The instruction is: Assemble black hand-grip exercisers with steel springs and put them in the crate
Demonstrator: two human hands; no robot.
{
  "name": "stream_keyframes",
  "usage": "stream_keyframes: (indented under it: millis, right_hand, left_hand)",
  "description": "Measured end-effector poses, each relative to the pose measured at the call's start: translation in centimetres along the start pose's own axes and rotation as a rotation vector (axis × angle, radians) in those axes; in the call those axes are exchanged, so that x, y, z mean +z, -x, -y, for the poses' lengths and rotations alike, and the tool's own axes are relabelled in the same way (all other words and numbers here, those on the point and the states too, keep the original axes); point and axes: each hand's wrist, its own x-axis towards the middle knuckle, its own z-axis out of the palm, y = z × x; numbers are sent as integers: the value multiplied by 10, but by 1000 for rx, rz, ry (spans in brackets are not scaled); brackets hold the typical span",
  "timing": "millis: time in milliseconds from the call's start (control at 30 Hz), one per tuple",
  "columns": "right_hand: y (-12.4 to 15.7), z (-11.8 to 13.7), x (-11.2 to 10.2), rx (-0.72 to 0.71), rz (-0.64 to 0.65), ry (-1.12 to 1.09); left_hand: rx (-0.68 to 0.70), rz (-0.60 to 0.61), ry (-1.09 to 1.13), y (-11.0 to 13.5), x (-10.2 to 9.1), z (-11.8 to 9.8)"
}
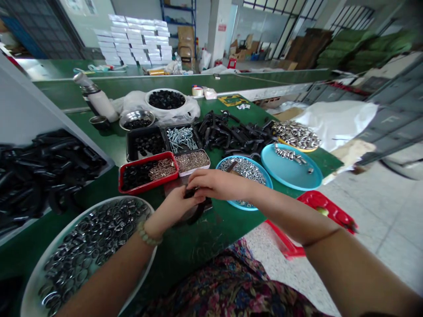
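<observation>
My left hand [175,207] and my right hand [216,182] meet over the green table [198,237], both closed around a small black part [191,193]. A dark curved piece [196,213] lies on the table just under them. A bead bracelet [147,235] sits on my left wrist. Right behind the hands are a red tray [148,172] of black rings and metal clips and a blue plate [244,169] of small silver nuts. How the part is gripped is hidden by my fingers.
A large white bowl of metal rings [86,246] sits near left. Black trays of screws [181,138], a pile of black handles [231,132], a second blue plate [292,169], a yellow plate of silver parts [295,134] and a red stool [317,211] surround the spot.
</observation>
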Motion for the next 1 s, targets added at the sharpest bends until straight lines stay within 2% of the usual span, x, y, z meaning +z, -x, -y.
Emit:
stream_keyframes:
  millis: [33,67,100,133,167,233,300,400,467,533,600,667,700,733,767,867,933,1000]
  right_hand:
    - [1,-18,-10,45,-38,48]
    - [6,-41,-21,156,-123,135]
    - [15,-66,-32,332,-202,302]
    - [25,-91,-43,499,-200,494]
    - [38,-116,-53,619,-129,671]
    - [62,-159,-68,668,-77,747]
    - [81,-188,-77,653,-16,763]
    - [93,-207,-88,614,35,774]
    - [94,-208,-96,601,28,793]
    - [92,-200,-99,604,-86,824]
    - [83,-182,-89,618,-399,772]
    - [68,-152,-64,655,-768,498]
    - [60,-132,-46,681,-893,281]
    - [51,-110,-26,710,-908,32]
    - [43,-86,-6,722,-857,-201]
    - [22,-21,46,660,-549,-767]
    - [12,8,68,632,-457,-976]
    - [5,24,80,640,-468,-1031]
  left_hand:
    - [-38,13,124,0,0,-2]
    - [-78,0,250,2,-1,-4]
    - [-112,-37,348,5,-3,-6]
    - [-135,-85,393,8,-6,-6]
    - [-139,-127,371,12,-11,-7]
    - [-101,-156,132,19,-22,-9]
    - [-6,-156,-271,25,-34,-11]
    - [230,-290,-825,31,-48,-17]
    - [371,-398,-992,34,-53,-20]
    - [430,-418,-994,35,-53,-19]
    - [397,-372,-877,35,-49,-16]
    - [334,-327,-700,32,-42,-12]
    - [306,-313,-613,30,-38,-9]
    - [283,-302,-539,29,-35,-6]
    - [259,-292,-483,28,-31,-3]
    - [173,-253,-411,30,-22,3]
    - [134,-227,-423,34,-19,4]
    - [113,-205,-457,40,-18,5]
